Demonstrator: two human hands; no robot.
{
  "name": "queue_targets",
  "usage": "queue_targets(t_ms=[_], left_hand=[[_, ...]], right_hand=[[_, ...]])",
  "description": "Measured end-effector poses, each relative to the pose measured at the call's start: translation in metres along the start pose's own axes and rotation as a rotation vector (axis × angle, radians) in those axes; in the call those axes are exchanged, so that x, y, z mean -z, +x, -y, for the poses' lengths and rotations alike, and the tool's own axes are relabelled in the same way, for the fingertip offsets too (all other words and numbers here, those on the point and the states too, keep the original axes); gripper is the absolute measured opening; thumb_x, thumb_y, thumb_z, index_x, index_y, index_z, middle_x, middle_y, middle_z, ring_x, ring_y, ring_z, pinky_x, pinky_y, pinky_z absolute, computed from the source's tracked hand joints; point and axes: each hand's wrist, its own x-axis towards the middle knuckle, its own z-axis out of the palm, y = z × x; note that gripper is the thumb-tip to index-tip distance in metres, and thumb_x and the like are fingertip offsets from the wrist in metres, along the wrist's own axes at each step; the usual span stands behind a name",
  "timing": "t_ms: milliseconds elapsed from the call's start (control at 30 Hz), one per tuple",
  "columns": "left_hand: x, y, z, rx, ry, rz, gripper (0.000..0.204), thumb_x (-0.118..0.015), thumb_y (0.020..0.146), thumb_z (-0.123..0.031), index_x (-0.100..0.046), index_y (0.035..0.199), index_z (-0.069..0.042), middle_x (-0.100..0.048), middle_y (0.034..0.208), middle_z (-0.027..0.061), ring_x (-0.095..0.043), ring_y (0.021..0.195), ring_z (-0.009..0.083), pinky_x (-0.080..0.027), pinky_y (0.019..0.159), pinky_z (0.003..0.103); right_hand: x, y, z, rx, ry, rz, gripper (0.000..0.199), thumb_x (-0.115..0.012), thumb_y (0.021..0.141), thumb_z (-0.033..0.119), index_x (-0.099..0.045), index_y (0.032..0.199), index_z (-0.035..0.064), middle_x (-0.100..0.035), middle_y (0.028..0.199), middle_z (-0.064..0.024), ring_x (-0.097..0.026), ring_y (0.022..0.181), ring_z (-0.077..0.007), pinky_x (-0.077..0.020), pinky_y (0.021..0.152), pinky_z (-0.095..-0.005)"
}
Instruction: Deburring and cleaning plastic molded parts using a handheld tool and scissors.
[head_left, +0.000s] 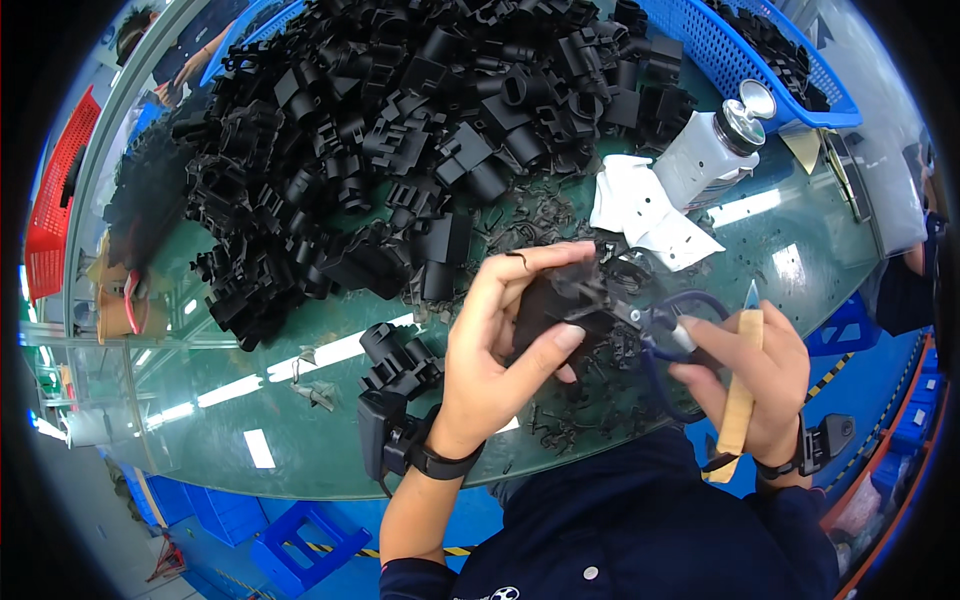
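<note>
The left hand point(500, 350), right of the frame's centre, is curled around a matte black moulded plastic part point(540, 305); fingers and thumb cover much of it, so its full shape cannot be made out. The right hand point(765, 385), farther right, is closed around two tools. One is a pair of metal cutters with dark blue looped handles point(635, 316), its blades blurred against the part; whether they touch it or have closed cannot be told. The other is a flat pale wooden-handled tool with a pointed blade point(738, 405), slanting upward, its middle partly hidden by the fingers.

Small curled black plastic scraps point(545, 215) lie on the glossy green tabletop point(330, 440), some hidden beneath the hands. A loose black plastic part with tubular ends point(390, 355) sits left of the left wrist, partly behind a black strapped wrist device point(382, 430).

The large heap of black plastic parts point(400, 130) is cut off at the top edge, its pieces overlapping too densely to separate. At upper right, a crumpled white dark-specked sheet point(640, 205) touches a translucent squarish bottle with a metal cap point(700, 160), near a blue perforated plastic basket point(835, 108), also cut off
</note>
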Motion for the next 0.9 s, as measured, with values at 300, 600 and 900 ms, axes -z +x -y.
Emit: queue_targets(t_ms=[300, 600, 900], left_hand=[[-0.004, 0.0, -0.005, 0.009, 0.062, -0.18, 0.048, -0.061, 0.08, -0.022, -0.041, 0.116, 0.004, -0.052, 0.116, 0.0254, -0.059, 0.065, 0.0151, -0.049, 0.044, 0.021], [-0.001, -0.001, -0.005, 0.002, 0.183, -0.14, 0.046, -0.062, 0.079, -0.021, -0.046, 0.115, 0.004, -0.057, 0.111, 0.0213, -0.06, 0.084, 0.0159, -0.05, 0.063, 0.023], [0.0, -0.001, -0.002, -0.041, 0.167, -0.082, 0.043, -0.064, 0.078, 0.0, -0.045, 0.116, 0.006, -0.055, 0.115, 0.0146, -0.051, 0.109, 0.0181, -0.039, 0.094, 0.03]], right_hand=[[0.014, -0.008, -0.007, -0.277, -0.034, -0.008, 0.031, -0.076, 0.061, 0.012, -0.063, 0.087, 0.0041, -0.053, 0.062, -0.0072, -0.049, 0.056, -0.0235, -0.0372, 0.051, -0.0329], [-0.002, -0.021, -0.02, -0.286, -0.071, 0.311, 0.023, -0.074, 0.066, 0.018, -0.06, 0.082, 0.0073, -0.056, 0.062, -0.0081, -0.054, 0.057, -0.028, -0.0421, 0.053, -0.0361], [-0.036, 0.048, -0.002, 0.115, 0.245, -0.081, 0.025, -0.071, 0.068, 0.012, -0.064, 0.092, 0.0074, -0.057, 0.066, -0.0057, -0.053, 0.057, -0.0223, -0.0409, 0.051, -0.0309]])
